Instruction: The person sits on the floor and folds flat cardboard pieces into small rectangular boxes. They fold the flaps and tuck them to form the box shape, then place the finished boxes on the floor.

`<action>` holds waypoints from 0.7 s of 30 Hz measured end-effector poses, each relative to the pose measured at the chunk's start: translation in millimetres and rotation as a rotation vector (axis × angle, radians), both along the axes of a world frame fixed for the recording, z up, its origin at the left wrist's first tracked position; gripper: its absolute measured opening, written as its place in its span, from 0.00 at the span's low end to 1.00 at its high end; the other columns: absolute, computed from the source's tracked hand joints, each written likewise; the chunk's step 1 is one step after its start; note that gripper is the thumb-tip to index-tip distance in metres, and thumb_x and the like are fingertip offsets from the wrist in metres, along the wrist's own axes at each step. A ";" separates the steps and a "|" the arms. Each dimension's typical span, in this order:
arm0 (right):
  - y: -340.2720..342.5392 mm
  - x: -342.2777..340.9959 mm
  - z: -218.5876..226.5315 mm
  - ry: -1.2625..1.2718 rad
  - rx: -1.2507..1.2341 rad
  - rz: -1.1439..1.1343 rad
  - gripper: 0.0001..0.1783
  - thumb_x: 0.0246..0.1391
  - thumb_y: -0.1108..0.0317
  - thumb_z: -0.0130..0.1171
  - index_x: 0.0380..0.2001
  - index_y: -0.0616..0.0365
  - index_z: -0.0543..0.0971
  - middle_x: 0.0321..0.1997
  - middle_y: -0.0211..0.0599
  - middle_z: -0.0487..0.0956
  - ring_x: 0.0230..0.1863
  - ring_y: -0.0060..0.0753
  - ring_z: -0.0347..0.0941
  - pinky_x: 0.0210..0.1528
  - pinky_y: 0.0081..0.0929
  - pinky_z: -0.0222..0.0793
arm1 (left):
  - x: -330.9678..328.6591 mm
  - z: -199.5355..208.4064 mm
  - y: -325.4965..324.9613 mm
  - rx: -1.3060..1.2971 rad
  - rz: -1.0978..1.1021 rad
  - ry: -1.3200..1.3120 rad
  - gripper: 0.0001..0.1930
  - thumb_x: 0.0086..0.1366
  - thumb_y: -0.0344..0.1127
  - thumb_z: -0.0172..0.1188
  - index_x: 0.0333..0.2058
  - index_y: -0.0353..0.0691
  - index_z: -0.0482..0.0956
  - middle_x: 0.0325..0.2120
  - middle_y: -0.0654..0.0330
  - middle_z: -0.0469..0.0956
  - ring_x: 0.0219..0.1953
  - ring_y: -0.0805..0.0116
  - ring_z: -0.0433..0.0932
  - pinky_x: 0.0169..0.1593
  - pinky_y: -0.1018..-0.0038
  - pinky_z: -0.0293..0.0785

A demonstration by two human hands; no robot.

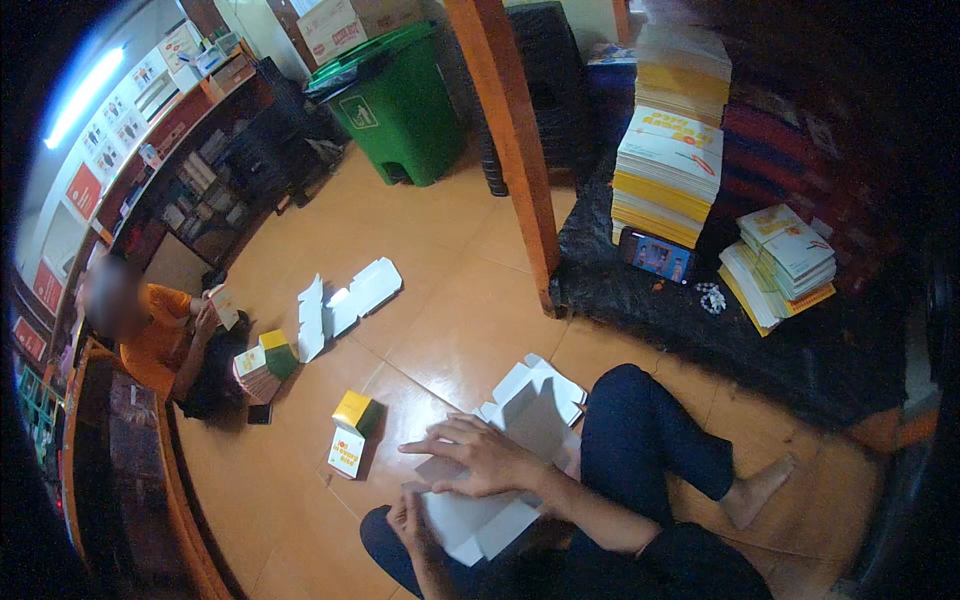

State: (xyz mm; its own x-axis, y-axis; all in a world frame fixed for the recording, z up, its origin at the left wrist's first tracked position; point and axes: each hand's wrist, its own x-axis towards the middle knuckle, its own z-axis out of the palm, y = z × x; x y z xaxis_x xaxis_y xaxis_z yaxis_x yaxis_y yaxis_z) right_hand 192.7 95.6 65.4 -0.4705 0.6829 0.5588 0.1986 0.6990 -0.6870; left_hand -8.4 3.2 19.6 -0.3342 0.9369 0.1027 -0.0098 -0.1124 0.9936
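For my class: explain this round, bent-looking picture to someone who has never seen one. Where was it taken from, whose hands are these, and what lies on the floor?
There is no machine here. A person sits on an orange tiled floor wearing a wide fisheye camera on the head; it looks down, which bends straight edges. The left hand and right hand both rest on a flat white cardboard box blank on the lap, apparently folding it. Beside it stands a finished yellow-and-green box, with more white blanks farther off. Another person in an orange shirt sits at the left holding a small box. Behind are a green bin and stacks of flat printed blanks.
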 end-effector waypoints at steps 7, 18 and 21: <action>-0.3 -2.9 -1.8 -0.088 -0.075 0.045 0.18 0.51 0.64 0.64 0.47 0.53 0.78 0.40 0.40 0.80 0.47 0.44 0.76 0.52 0.43 0.70 | -6.4 38.1 -16.7 0.095 0.088 0.409 0.10 0.71 0.31 0.55 0.38 0.30 0.81 0.28 0.62 0.81 0.29 0.76 0.74 0.33 0.79 0.67; -38.3 -38.8 14.7 -0.114 0.294 -0.020 0.26 0.45 0.64 0.60 0.51 0.53 0.77 0.47 0.35 0.78 0.51 0.36 0.75 0.51 0.36 0.69 | 18.6 54.2 -11.1 0.236 0.253 0.380 0.09 0.67 0.22 0.54 0.42 0.37 0.64 0.21 0.64 0.69 0.22 0.80 0.67 0.26 0.84 0.61; -41.2 -43.3 12.5 -0.005 0.285 -0.064 0.23 0.46 0.64 0.59 0.49 0.54 0.79 0.45 0.36 0.79 0.48 0.38 0.76 0.53 0.37 0.68 | 18.5 64.2 -12.2 0.118 0.257 0.488 0.11 0.67 0.25 0.57 0.43 0.36 0.65 0.24 0.62 0.69 0.25 0.76 0.67 0.30 0.81 0.64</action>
State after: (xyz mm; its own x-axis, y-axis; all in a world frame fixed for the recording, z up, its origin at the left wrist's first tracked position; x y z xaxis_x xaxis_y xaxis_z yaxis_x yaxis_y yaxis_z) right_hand 149.4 54.4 78.0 -0.4343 0.5269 0.7306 0.2513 0.8497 -0.4635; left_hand 10.1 -9.0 83.8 -0.4380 0.8041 0.4019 0.4900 -0.1613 0.8567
